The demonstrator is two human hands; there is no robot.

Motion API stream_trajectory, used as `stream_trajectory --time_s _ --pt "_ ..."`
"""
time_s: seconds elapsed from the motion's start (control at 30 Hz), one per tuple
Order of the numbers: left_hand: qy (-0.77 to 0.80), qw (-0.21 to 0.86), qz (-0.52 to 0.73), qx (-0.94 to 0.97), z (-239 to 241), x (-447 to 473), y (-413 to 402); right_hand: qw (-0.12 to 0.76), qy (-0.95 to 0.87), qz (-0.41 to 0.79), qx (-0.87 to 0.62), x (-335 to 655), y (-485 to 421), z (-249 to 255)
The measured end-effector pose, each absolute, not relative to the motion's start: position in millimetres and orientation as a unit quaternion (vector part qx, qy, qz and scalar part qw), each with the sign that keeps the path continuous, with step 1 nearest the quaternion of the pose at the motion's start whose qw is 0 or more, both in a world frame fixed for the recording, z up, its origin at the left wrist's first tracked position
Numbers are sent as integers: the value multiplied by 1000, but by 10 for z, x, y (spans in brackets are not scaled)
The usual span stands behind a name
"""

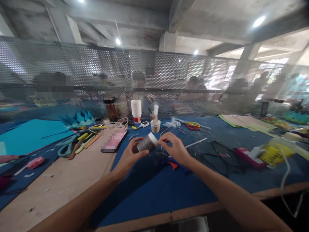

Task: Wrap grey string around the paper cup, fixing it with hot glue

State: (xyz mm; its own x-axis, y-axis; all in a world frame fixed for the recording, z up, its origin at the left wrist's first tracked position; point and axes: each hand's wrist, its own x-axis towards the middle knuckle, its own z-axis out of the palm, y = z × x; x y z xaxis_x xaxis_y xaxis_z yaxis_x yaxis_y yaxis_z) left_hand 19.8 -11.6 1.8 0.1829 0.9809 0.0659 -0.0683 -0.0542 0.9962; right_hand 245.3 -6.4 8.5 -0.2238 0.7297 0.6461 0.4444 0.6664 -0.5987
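My left hand is wrapped round a paper cup with a grey covering and a white band at its right end. The cup is tilted on its side above the blue table. At the white end, my right hand has thumb and fingers pinched together; whatever lies between them is too small to make out. Thin pale string shows right behind that hand. Beneath it lies a blue tool with an orange part, partly hidden. A small tub with a stick in it stands just beyond the cup.
Stacked paper cups, a brown jar and red-yellow scissors are at the back. Leftward lie a phone, teal-handled scissors and blue paper. Black cable and a yellow pack lie right. A perforated screen stands behind.
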Motion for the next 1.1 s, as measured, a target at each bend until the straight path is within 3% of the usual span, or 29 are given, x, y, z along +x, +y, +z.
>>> stream_trajectory --time_s 0.1,0.2,0.3,0.7,1.1 --pt "394 605 476 502 -13 203 -104 465 -774 107 -416 2553 -5 184" --pt "368 644 474 475 -23 191 -97 333 -766 -16 -550 2851 216 372" --pt "340 674 471 457 -16 176 -100 283 -725 -62 -625 3294 558 531" --pt "305 702 448 461 2 165 -120 6 -614 -69 -786 4304 1332 210" --pt "327 701 435 461 -63 132 -73 -66 -612 -72 -785 4449 1571 105"
